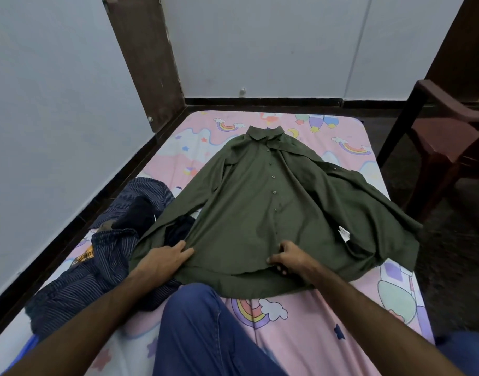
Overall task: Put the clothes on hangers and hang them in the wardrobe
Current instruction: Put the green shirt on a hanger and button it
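A dark green button-up shirt [262, 202] lies spread face up on the mattress, collar pointing away from me, sleeves out to both sides. My left hand [165, 257] rests flat on the shirt's lower left edge with fingers nearly straight. My right hand [288, 257] pinches the hem near the bottom of the button placket, fingers curled into the cloth. A heap of dark blue striped clothes [105, 261] lies at the left, partly under the green sleeve. No hanger is in view.
The mattress [327, 329] has a pink sheet with rainbows and sits in a corner between white walls and a brown door frame [148, 58]. A dark brown plastic chair [449, 137] stands at the right. My knee in blue jeans [205, 335] rests on the mattress.
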`<state>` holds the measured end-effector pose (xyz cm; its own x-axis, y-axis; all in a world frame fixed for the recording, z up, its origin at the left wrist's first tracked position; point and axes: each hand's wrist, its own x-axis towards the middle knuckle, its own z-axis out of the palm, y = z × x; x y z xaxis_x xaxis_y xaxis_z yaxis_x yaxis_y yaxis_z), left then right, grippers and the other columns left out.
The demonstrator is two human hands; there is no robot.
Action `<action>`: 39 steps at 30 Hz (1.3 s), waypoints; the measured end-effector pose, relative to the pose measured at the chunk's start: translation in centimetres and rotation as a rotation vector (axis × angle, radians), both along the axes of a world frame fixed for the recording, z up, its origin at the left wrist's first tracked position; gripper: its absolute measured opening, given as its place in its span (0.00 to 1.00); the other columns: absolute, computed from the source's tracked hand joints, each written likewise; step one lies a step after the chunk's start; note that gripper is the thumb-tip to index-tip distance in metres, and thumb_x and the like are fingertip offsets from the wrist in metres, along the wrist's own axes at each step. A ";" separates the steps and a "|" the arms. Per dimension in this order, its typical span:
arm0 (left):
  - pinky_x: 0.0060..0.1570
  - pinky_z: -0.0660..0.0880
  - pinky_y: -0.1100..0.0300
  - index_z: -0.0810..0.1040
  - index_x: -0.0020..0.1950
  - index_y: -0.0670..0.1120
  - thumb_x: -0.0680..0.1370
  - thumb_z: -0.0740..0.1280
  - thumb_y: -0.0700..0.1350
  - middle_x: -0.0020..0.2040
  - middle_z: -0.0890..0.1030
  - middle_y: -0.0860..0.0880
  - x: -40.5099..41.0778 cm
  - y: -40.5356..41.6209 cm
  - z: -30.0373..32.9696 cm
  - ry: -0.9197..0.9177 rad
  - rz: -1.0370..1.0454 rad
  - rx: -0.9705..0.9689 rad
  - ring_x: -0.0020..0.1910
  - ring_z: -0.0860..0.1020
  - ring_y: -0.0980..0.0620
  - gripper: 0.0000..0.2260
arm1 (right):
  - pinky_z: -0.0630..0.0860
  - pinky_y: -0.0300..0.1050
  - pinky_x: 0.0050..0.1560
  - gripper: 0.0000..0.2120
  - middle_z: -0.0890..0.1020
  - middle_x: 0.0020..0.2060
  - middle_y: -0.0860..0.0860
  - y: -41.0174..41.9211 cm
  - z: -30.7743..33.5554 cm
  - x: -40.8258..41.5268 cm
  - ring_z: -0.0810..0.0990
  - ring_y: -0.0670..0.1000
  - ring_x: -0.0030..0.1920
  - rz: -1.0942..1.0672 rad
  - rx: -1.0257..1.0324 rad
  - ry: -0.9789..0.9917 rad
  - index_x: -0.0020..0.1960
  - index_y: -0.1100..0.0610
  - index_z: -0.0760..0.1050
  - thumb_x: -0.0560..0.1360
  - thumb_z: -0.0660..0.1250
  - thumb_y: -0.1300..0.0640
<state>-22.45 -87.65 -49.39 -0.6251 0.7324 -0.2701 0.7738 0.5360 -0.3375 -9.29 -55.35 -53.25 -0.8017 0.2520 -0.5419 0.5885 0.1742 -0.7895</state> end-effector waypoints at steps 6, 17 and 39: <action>0.34 0.70 0.53 0.68 0.67 0.49 0.82 0.58 0.50 0.55 0.79 0.49 -0.2 1.7 -0.8 0.061 -0.114 -0.076 0.46 0.82 0.45 0.15 | 0.79 0.40 0.31 0.18 0.84 0.56 0.55 -1.3 -1.2 0.8 0.83 0.52 0.47 -0.031 -0.095 0.065 0.62 0.59 0.75 0.75 0.75 0.61; 0.45 0.75 0.51 0.76 0.54 0.49 0.73 0.56 0.54 0.55 0.73 0.50 -2.7 -2.5 2.7 -0.041 -0.276 -0.147 0.51 0.76 0.48 0.15 | 0.76 0.43 0.34 0.16 0.80 0.32 0.51 -1.6 -2.1 0.2 0.81 0.52 0.31 0.082 0.314 0.024 0.39 0.54 0.68 0.71 0.77 0.56; 0.70 0.67 0.48 0.64 0.74 0.52 0.79 0.62 0.55 0.77 0.61 0.49 5.2 25.4 -1.9 -0.613 -0.312 0.353 0.74 0.65 0.48 0.24 | 0.64 0.63 0.70 0.36 0.64 0.73 0.57 22.9 3.8 8.0 0.64 0.64 0.71 -0.329 0.967 -0.132 0.74 0.52 0.65 0.73 0.72 0.37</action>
<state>-17.30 -62.27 -51.24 -0.1901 0.9570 -0.2191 0.9001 0.2590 0.3502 -1.33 -32.49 -49.44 -0.5632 0.8234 -0.0699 0.7937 0.5154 -0.3230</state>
